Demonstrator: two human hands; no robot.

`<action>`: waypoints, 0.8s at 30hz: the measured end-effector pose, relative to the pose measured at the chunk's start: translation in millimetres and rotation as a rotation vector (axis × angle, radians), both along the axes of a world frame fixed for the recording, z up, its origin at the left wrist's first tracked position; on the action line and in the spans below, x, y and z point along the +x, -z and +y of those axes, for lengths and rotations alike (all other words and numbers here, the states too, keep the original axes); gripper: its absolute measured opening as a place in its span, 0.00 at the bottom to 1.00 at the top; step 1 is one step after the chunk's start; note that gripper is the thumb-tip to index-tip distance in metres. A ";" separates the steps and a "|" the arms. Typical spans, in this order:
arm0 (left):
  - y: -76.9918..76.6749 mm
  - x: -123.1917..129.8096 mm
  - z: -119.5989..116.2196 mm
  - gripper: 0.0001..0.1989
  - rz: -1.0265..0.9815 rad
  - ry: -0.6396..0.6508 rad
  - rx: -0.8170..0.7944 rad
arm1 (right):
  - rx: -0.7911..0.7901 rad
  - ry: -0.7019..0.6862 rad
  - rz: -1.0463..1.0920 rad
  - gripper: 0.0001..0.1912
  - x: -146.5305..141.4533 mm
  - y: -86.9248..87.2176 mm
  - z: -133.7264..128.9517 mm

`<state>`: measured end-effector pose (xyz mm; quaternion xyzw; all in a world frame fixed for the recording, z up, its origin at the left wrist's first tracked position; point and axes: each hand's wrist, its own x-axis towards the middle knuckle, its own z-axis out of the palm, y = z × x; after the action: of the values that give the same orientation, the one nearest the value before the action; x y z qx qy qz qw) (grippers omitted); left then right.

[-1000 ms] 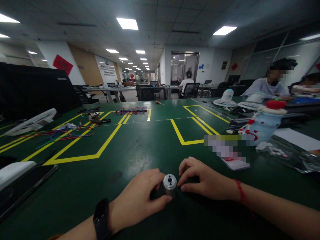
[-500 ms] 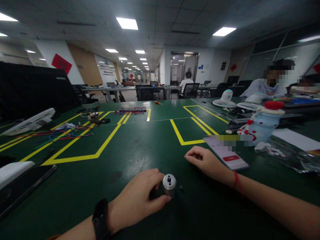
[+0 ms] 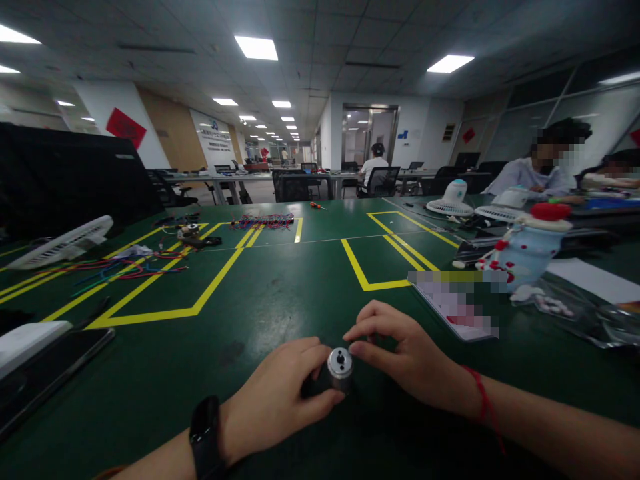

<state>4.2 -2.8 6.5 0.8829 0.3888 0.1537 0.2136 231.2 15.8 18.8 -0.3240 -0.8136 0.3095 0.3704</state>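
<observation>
A small silver metal cylinder (image 3: 341, 368), with a dark shaft and holes on its top face, stands upright on the green table (image 3: 295, 287). My left hand (image 3: 280, 393) holds it from the left side between thumb and fingers. My right hand (image 3: 405, 357) is just to the right of the cylinder's top, thumb and forefinger nearly together. Whether anything small sits between those fingertips cannot be made out.
A phone (image 3: 463, 313) lies beyond my right hand, near a blue bottle with a red lid (image 3: 533, 250). Wires (image 3: 130, 270), a white fan (image 3: 63, 243) and a dark phone (image 3: 57, 373) are at left. A person (image 3: 540, 167) sits at the far right.
My right hand has moved left and nearer, from beside the phone to the cylinder. The small dark piece right of the cylinder is no longer visible. My left hand keeps its hold.
</observation>
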 end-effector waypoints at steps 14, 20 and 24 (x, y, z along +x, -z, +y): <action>0.3 -0.5 -0.3 0.08 0.008 -0.013 0.015 | -0.013 0.073 -0.055 0.10 0.8 -8.3 1.2; -1.2 -1.2 -0.3 0.07 -0.008 -0.014 0.002 | -0.157 0.311 -0.115 0.12 26.7 7.5 31.9; -1.8 -1.4 -1.0 0.08 -0.017 -0.014 -0.010 | -0.278 0.336 -0.117 0.14 32.5 13.7 39.5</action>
<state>2.8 -3.8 8.3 0.8778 0.3939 0.1607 0.2200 263.7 55.2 5.1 -0.5205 -0.7177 0.3333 0.3209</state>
